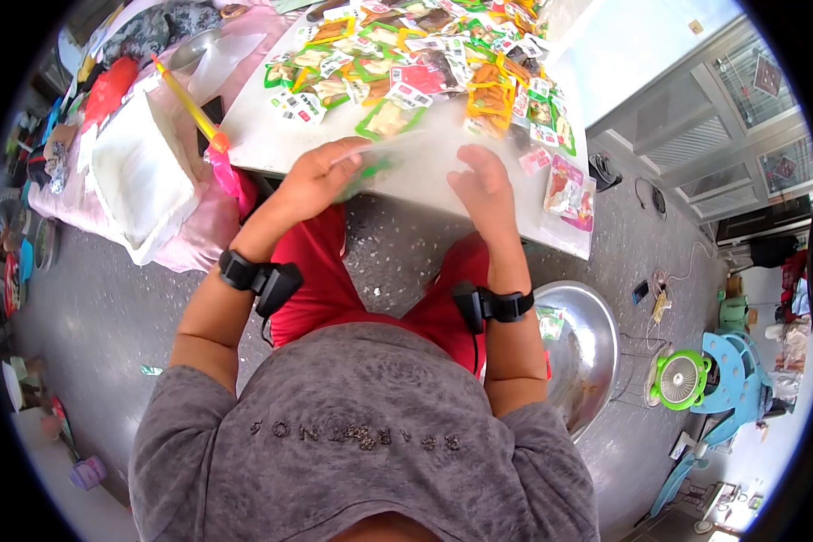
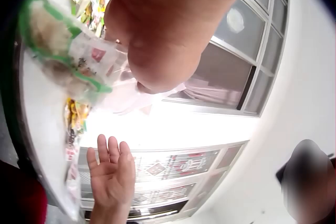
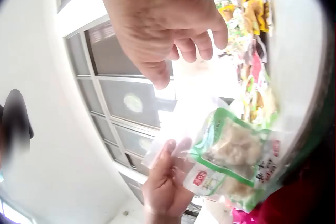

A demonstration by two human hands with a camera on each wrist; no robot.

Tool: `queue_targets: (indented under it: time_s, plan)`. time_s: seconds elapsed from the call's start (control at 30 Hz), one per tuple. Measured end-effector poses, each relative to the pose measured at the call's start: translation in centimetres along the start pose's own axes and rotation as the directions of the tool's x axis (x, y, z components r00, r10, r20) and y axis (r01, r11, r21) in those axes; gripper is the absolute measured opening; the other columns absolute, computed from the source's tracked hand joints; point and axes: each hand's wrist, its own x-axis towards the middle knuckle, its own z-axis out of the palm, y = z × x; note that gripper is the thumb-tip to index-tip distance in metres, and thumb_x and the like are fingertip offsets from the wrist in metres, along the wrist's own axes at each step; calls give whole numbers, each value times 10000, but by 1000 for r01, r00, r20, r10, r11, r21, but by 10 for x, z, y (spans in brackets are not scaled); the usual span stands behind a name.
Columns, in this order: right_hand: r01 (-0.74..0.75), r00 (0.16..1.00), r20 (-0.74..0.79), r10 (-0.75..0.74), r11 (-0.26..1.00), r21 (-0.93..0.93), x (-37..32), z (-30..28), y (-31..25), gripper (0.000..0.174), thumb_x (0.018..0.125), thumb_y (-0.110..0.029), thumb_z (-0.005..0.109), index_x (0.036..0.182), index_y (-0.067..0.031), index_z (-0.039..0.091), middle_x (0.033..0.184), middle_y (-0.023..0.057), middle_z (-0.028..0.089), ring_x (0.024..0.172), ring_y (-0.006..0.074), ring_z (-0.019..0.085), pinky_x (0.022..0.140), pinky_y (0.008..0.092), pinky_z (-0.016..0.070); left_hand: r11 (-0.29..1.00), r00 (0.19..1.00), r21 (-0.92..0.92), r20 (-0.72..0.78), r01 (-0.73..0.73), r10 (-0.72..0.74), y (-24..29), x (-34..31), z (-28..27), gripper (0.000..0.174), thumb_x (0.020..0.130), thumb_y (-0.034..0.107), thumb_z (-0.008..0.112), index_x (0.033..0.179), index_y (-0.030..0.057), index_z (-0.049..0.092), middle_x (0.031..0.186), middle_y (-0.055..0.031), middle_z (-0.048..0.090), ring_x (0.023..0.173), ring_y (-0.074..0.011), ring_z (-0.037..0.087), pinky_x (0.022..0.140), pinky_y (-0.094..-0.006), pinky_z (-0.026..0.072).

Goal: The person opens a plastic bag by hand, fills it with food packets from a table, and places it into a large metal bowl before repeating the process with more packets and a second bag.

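Left hand (image 1: 318,176) pinching, right hand (image 1: 486,190) relaxed, forearms (image 1: 211,316) reaching forward

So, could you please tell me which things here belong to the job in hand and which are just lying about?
Seemingly in the job:
clear plastic bag and green-edged packets at the left hand
colourful heap of plastic packets
white table
shiny metal basin, perhaps

Seemingly just lying about:
round green fan
light-blue plastic chair
yellow-and-orange rod

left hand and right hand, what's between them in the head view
The clear bag, blurred, pinched by the left hand, with white table behind it; the right hand holds nothing.
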Motion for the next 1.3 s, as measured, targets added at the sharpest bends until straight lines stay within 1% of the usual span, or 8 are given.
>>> queue_targets:
  time_s: [0.13,0.33,0.7,0.9,1.0,1.1,1.2,1.3]
  plan:
    - [292,950,216,-224,881,-373,-11,-11,-51,492,654,-199,635,1056,9,442,995,136,517,894,256,509,802,320,389,966,982,-234,180,108,-66,21,-3,1,246,854,157,419,1007,-17,503,906,-50,552,839,-103,497,747,-222,392]
    - [342,830,555,-45,828,-444,-44,-18,-67,226,696,-178,551,854,-23,507,769,133,530,755,293,514,655,364,398,914,888,-232,404,334,-222,29,-24,38,248,847,152,420,1008,-15,507,926,-65,549,868,-122,494,762,-233,382]
    - [283,905,408,-121,886,-366,-97,-57,-74,106,739,-136,491,754,-31,493,672,124,491,648,295,494,555,369,383,957,809,-277,581,87,94,58,-19,74,314,846,231,426,1009,-22,515,1054,-105,512,966,-170,468,824,-276,359]
    - [173,969,232,-87,907,-384,-127,-123,-68,116,759,-123,512,808,-20,536,710,83,534,661,191,533,580,285,410,949,835,-255,550,184,-14,20,-1,87,296,845,196,425,1051,-12,467,1006,-95,517,902,-144,487,753,-264,411]
    - [-129,991,-65,118,967,-218,-167,-175,-56,96,767,-93,519,820,-24,560,721,24,550,654,120,521,590,249,411,950,813,-144,562,278,-152,-18,-1,88,290,836,181,445,1049,-15,466,1000,-90,519,891,-137,488,763,-259,404]
    - [-292,800,-460,386,919,264,-208,-203,-45,60,775,-89,520,788,-39,552,680,-18,505,633,69,463,563,210,373,914,766,-70,572,400,-291,-61,-14,95,263,824,162,454,1012,-21,476,940,-61,526,833,-122,488,740,-233,390]
    - [-495,755,-482,444,868,24,-245,-237,-5,62,776,-92,514,756,-41,543,652,-14,503,592,64,439,538,194,351,855,685,5,597,518,-418,-93,-29,99,219,817,138,445,958,-24,484,823,-37,524,759,-103,480,691,-218,381]
    - [-525,667,-555,497,842,123,-282,-258,33,83,775,-98,508,730,-32,532,624,-16,497,569,60,423,523,187,334,856,656,15,636,516,-407,-129,-42,102,210,817,143,441,938,-22,487,791,-32,532,749,-93,475,681,-216,377]
